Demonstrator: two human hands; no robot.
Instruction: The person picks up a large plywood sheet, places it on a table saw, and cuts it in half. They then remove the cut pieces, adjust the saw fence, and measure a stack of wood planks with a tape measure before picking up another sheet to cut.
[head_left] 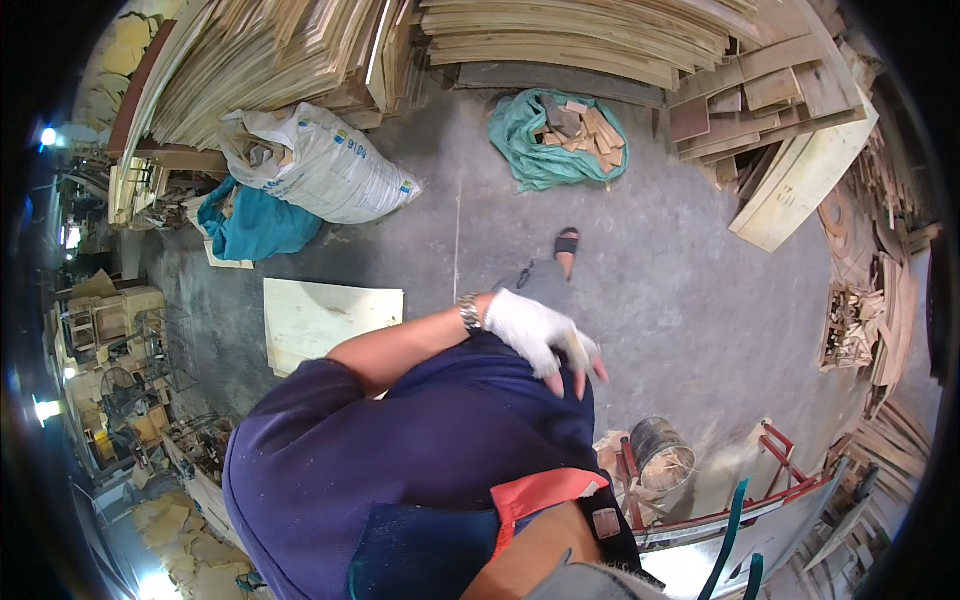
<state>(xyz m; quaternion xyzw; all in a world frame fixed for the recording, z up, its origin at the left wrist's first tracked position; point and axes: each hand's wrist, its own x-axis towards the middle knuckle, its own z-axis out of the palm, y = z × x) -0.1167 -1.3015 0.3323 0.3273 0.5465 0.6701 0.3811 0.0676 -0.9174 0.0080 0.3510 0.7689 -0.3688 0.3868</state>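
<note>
My left hand (540, 338) is held across the front of my dark blue shirt (430, 420). It wears a white glove with bare fingertips, and a metal watch (470, 313) circles the wrist. The fingers hang down, slightly bent and apart, next to the shirt, with nothing seen between them. Whether the fingertips touch the cloth is hard to tell. My right hand does not show. Beyond the left hand, one foot in a black sandal (567, 241) stands on the grey floor.
A green sack of wood offcuts (510, 150) lies ahead; a white woven sack (340, 165) and a teal sack (265, 225) lie left. Sheet stacks (570, 50) line the far side. A pale board (330, 320) lies left. A metal drum (660, 452) and red frame (785, 480) stand right.
</note>
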